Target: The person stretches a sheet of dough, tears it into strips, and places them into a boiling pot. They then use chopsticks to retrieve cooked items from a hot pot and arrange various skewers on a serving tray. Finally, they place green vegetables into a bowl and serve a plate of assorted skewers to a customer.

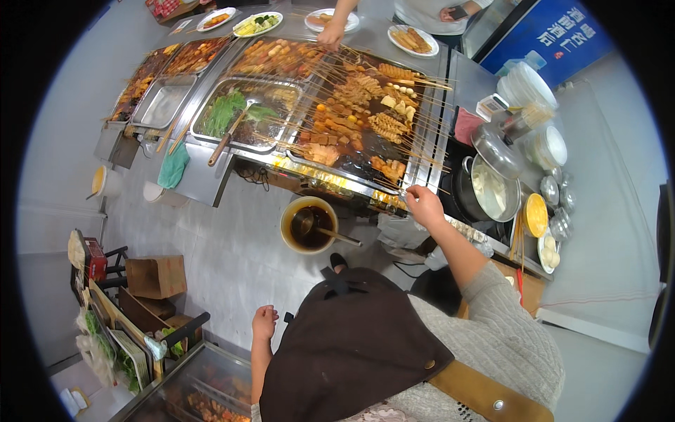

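Observation:
My right hand [425, 206] reaches to the front right corner of a large metal tray [345, 173] of skewered food in dark broth. Its fingertips are bent near thin wooden skewer ends at the rim; whether they grip one is hard to see. Closest to it in the tray is a clump of fried tofu-like skewers [388, 169]. Rows of folded tofu-skin skewers [389, 128], pale balls [402, 89] and brown cubes [328, 138] lie farther in. My left hand [264, 322] hangs low beside the dark apron [348, 343], fingers curled, with nothing visible in it.
Another person's hand [331, 35] touches skewers at the far side. A leafy-greens tray [199, 129] holds a ladle [227, 138]. Right stands a pot [464, 192] with a tilted lid [495, 150]. A bucket [285, 227] of dark liquid sits on the floor; a glass-topped case [184, 364] is lower left.

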A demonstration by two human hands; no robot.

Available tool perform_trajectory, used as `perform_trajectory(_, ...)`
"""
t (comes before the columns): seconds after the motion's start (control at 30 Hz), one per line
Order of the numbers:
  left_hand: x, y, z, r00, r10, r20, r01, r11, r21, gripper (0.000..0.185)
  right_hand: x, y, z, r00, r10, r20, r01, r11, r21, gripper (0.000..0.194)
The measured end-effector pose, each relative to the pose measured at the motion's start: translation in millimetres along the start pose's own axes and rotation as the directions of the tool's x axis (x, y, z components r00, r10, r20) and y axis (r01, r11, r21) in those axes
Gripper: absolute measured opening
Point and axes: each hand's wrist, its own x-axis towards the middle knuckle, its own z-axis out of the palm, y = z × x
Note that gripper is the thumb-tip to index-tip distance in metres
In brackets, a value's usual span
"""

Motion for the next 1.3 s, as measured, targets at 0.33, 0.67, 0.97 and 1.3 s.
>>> perform_trajectory(0.33,-19,35,24,1.0,-0.017,0.007,0.016,0.993,0.115,0.032,70,26,6,0.95,0.207,0.234,-0.116,0.929,-0.352,0.033)
perform_trajectory(0.67,3,43,28,1.0,-0.001,0.003,0.0,0.996,0.086,0.029,67,14,6,0.931,0.272,0.244,-0.158,0.902,-0.401,0.036)
perform_trajectory(0.97,20,52,27,0.997,-0.036,0.067,0.027,0.991,0.128,0.027,67,25,23,0.979,0.194,0.064,-0.183,0.972,-0.147,0.021)
perform_trajectory(1.3,65,68,-14,0.992,-0.041,0.116,0.016,0.978,0.207,0.029,60,3,27,0.962,0.251,-0.109,-0.252,0.968,0.0,0.016)
